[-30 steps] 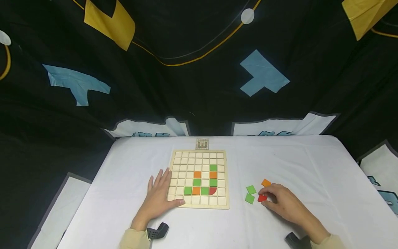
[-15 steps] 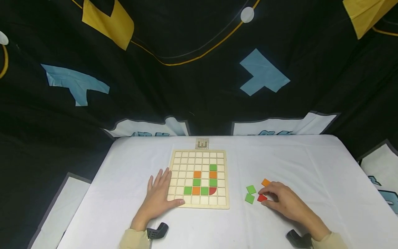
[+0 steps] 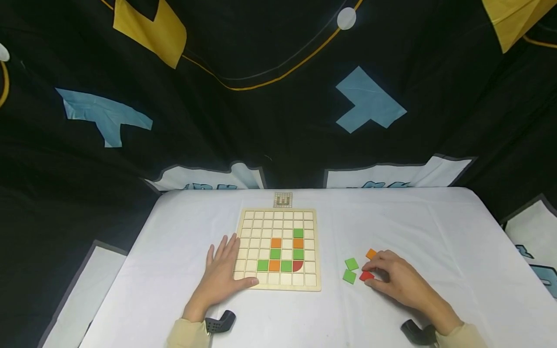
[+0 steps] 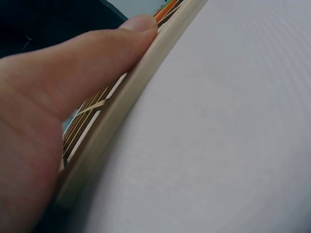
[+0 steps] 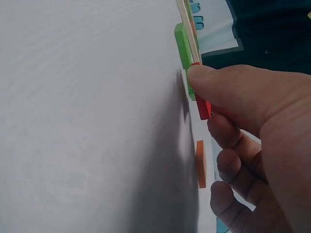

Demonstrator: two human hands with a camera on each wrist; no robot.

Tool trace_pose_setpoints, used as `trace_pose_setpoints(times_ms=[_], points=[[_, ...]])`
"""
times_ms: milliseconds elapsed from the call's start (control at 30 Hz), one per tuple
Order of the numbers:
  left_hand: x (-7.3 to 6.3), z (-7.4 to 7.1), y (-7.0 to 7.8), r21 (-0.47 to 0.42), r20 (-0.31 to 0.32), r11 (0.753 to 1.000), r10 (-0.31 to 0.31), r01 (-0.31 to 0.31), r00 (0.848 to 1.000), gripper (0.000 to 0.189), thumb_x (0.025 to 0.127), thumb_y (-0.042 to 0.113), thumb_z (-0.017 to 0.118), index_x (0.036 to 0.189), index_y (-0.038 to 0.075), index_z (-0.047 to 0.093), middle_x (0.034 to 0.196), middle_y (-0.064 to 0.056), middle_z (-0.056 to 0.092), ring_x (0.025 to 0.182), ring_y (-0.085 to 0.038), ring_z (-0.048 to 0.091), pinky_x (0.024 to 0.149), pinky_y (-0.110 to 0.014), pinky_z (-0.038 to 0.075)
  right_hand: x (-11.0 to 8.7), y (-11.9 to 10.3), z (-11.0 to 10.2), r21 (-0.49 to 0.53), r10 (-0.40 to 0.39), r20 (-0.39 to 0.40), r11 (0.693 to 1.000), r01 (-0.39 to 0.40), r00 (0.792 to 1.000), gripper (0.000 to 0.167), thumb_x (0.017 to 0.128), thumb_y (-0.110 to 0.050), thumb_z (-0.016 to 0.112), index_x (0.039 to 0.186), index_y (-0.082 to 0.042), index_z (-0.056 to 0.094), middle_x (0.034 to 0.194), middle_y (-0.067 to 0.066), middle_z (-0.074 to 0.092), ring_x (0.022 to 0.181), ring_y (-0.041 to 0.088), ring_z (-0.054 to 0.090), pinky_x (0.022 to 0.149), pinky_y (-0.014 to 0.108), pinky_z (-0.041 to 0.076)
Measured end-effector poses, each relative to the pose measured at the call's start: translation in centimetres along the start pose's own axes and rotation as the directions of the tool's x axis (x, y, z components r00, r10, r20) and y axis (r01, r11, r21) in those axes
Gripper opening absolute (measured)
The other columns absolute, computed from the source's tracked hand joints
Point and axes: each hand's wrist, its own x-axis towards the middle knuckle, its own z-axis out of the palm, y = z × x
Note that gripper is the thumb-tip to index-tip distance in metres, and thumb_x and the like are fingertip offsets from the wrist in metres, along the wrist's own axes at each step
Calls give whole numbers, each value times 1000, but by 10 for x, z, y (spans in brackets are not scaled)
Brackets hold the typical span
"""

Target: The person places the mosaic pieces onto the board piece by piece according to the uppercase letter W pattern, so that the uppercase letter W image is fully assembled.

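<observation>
My left hand (image 3: 222,278) lies with its fingers spread along the left side of a wooden grid board (image 3: 256,224), the thumb resting on the near edge. In the left wrist view the thumb (image 4: 97,58) presses on the board's rim. Green and orange square tiles and one red rounded tile (image 3: 298,266) sit in the board's cells. Right of the board, my right hand (image 3: 398,280) pinches a red tile (image 3: 366,276) between thumb and index finger. The right wrist view shows the thumb over the red tile (image 5: 203,108); part of its outline is hidden.
Two loose green tiles (image 3: 351,264) lie left of the right hand. An orange tile (image 3: 371,253) lies just beyond its fingers, partly covered. Behind the board is a small card with a grid pattern (image 3: 283,199). White cloth (image 3: 417,217) covers the table, with a dark curtain behind.
The red tile looks slightly turned between the right thumb and index finger, showing more of its face. Both hands otherwise keep their places.
</observation>
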Motion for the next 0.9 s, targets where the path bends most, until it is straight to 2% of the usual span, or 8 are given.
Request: trace_pose_setpoints(times_ms=[167, 433, 767, 900], points=[[0, 0, 0, 4, 2, 1000, -6, 6, 1000, 122, 74, 73, 71, 157, -3, 25, 165, -18, 19, 152, -41, 9, 118, -64, -3, 1, -5, -2, 3, 10, -22, 1000, -10, 1000, 23, 79, -27, 87, 98, -31, 76, 103, -18, 60, 98, 7, 56, 89, 40, 54], [0, 1, 0, -5, 1, 1000, -7, 7, 1000, 121, 74, 72, 71, 156, -4, 25, 165, -18, 20, 152, -41, 9, 118, -64, -3, 6, -16, 0, 40, -81, -92, 996, 85, 992, 23, 78, -24, 88, 97, -30, 76, 99, -20, 59, 93, 3, 55, 82, 33, 54], [1, 2, -2, -7, -8, 1000, -2, 2, 1000, 121, 74, 72, 72, 156, -4, 27, 165, -19, 22, 152, -42, 10, 117, -65, -2, 20, -35, 10, 44, -158, -110, 986, 164, 981, 21, 79, -25, 87, 97, -25, 77, 98, -21, 62, 95, 1, 56, 82, 30, 54], [1, 1, -1, -11, -4, 1000, -1, 1, 1000, 121, 74, 72, 71, 156, -4, 26, 165, -19, 20, 152, -41, 9, 117, -65, -2, 28, -47, 14, 35, -162, -96, 986, 166, 982, 19, 80, -29, 86, 96, -26, 77, 97, -20, 63, 96, 1, 56, 82, 30, 53]])
